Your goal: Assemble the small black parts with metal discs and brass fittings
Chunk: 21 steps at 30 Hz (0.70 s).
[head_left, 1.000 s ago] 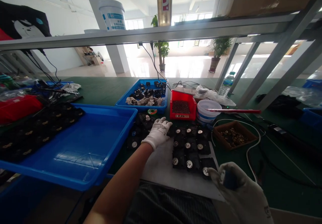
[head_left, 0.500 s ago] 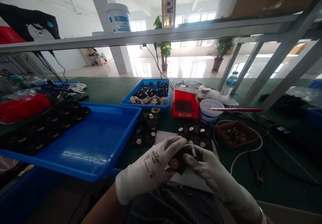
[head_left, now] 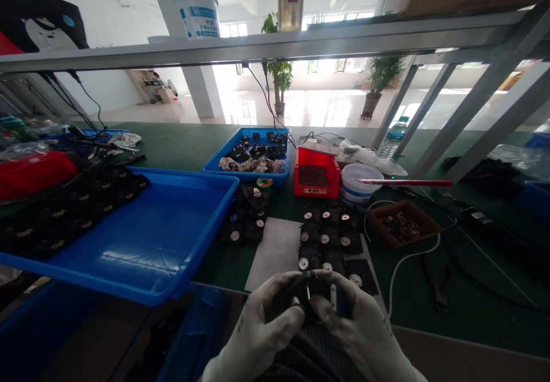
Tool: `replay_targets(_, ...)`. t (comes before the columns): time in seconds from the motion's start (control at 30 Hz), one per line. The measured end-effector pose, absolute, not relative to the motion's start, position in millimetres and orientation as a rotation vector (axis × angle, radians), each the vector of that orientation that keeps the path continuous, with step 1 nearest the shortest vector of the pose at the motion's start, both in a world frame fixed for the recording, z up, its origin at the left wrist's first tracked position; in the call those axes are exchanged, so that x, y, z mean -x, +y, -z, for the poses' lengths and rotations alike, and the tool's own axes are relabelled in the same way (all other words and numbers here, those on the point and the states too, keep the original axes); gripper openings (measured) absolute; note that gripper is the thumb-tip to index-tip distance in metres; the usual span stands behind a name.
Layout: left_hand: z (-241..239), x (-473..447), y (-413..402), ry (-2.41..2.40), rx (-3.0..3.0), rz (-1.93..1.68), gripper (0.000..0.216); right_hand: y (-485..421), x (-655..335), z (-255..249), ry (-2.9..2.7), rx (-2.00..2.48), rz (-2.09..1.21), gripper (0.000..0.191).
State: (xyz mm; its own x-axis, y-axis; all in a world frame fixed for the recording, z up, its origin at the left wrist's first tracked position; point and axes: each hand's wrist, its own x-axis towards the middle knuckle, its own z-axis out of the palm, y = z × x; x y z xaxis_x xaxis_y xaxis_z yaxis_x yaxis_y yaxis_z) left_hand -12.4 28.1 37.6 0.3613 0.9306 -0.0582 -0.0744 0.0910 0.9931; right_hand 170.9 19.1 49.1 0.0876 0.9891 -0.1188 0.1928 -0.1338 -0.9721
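Both my hands wear white gloves and meet low in the middle of the view. My left hand [head_left: 262, 330] and my right hand [head_left: 363, 336] are both closed round one small black part [head_left: 301, 297] with a round metal centre. A small blue piece [head_left: 336, 294] shows against my right fingers; I cannot make out what it is. Just beyond my hands, a group of similar black parts [head_left: 329, 239] with metal centres lies on a grey mat [head_left: 275, 250]. More black parts [head_left: 247, 213] sit to the left of the mat.
A large blue tray [head_left: 141, 239] holding rows of black parts stands at left. Behind are a smaller blue tray [head_left: 249, 156], a red bin [head_left: 313, 176], a white tub [head_left: 358, 182] with a red rod across it, and a brown box [head_left: 401, 224]. White and black cables run at right. A metal shelf spans overhead.
My left hand drew back from the parts on the mat and joined my right hand on one black part. Both hands then moved closer to my body.
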Motion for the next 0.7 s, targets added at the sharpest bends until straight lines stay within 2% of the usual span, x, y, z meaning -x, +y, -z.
replay_targets(0.17, -39, 12, 23, 0.914, -1.402, -0.973, 0.044, 12, -169, -41, -1.265, 1.402, -1.008, 0.019)
replay_targets(0.27, -35, 9, 25, 0.931, -1.502, -0.987, 0.041, 13, -170, -25, -1.294, 1.35, -0.883, 0.017)
replay_targets(0.37, -29, 6, 32, 0.972, -1.484, -0.952, 0.038, 19, -169, -8, -1.235, 1.339, -0.874, 0.024)
replay_targets(0.53, -16, -5, 36, 1.025, -1.333, -0.938, 0.043, 24, -164, 11, -1.028, 1.343, -1.036, 0.043)
replay_targets(0.6, -11, -10, 35, 1.057, -1.324, -0.989, 0.042, 22, -163, 14, -1.084, 1.323, -1.019, 0.037)
replay_targets(0.7, -6, -14, 33, 1.123, -1.376, -1.089, 0.03, 20, -167, 18, -1.345, 1.275, -0.825, 0.022)
